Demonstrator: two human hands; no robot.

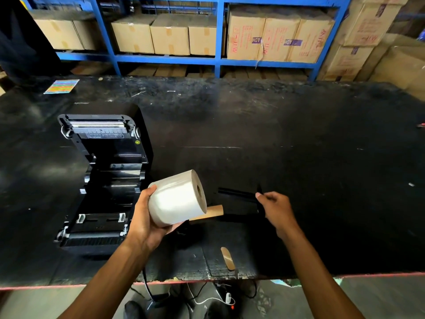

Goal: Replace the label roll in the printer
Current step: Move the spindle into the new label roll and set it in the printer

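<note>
Your left hand [147, 217] holds the new label roll [178, 198] above the counter [322, 157], fingers wrapped under and around its white body, thumb on the near end, the hollow core facing right. The roll sits just to the right of the printer [103, 180], which stands open on the counter's left part with its lid tipped back and its bay bare. Your right hand [277, 209] has its fingers pinched on the flanged end of a black spindle [236, 194], which points left toward the roll. A bare cardboard core [210, 212] lies on the counter just behind the roll, partly hidden by it. A strip of brown tape [227, 258] lies near the counter's front edge.
</note>
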